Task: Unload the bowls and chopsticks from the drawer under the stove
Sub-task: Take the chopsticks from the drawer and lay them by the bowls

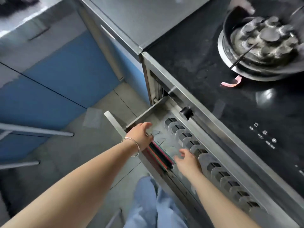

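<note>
The steel drawer (144,112) under the black stove top stands pulled out. Inside it lies a bundle of coloured chopsticks (162,157) along the front wall, beside a metal rack with curved slots (189,139). No bowls show in the slots. My left hand (141,135), with a silver bangle on the wrist, rests at the far end of the chopsticks, its fingers curled over them at the drawer's front wall. My right hand (187,160) hovers with fingers apart over the drawer floor, just right of the chopsticks, and holds nothing.
A black stove top (213,63) with a gas burner (266,40) lies to the right, a knob (186,111) on its front. Blue cabinets (65,66) stand to the left across a tiled floor. My legs in light trousers (153,203) are below the drawer.
</note>
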